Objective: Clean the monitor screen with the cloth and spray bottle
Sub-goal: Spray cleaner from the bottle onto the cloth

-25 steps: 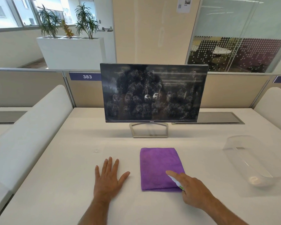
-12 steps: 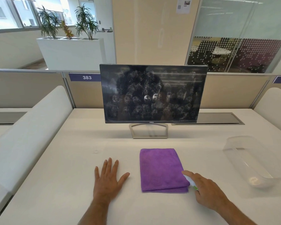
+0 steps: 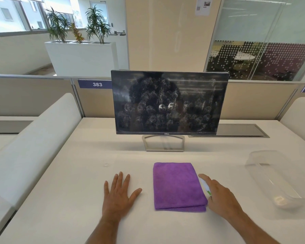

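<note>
The monitor stands upright on its silver stand at the back of the desk, its dark screen speckled all over with whitish spray droplets. In front of it a purple cloth lies folded flat. Just beside the cloth's right edge lies the spray bottle (white with a green bit, mostly hidden under a hand).

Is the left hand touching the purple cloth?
Apart. The head view shows bare desk between the left hand, lying flat, and the purple cloth.

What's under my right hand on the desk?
A small white spray bottle with a green mark lies under the right hand, beside the purple cloth. Only its front part shows; the hand covers the rest.
</note>
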Action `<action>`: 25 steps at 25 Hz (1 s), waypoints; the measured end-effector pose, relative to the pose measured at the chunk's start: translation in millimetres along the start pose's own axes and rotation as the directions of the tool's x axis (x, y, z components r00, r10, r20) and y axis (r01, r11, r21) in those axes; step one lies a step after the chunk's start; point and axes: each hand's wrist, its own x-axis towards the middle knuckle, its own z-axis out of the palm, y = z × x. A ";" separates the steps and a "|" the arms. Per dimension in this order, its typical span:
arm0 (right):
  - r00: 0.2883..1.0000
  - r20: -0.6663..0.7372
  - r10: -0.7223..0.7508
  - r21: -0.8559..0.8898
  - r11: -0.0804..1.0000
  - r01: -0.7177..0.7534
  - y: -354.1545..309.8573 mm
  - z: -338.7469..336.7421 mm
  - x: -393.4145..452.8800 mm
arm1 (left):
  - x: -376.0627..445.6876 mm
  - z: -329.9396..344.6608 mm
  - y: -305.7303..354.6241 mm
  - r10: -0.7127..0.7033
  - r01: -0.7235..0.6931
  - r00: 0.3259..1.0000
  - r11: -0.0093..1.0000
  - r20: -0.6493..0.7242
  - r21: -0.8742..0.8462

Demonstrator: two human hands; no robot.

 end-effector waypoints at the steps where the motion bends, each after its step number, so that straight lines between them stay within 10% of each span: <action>1: 1.000 -0.003 0.006 0.004 1.000 -0.006 -2.8 -0.7 3.0 | -0.1 -0.1 0.4 0.000 0.000 1.000 1.000 -0.001 0.000; 25: 0.982 -0.025 -0.188 0.069 0.980 0.189 -75.6 9.7 28.5 | -1.0 -0.4 -0.1 0.004 -0.004 1.000 1.000 -0.025 -0.003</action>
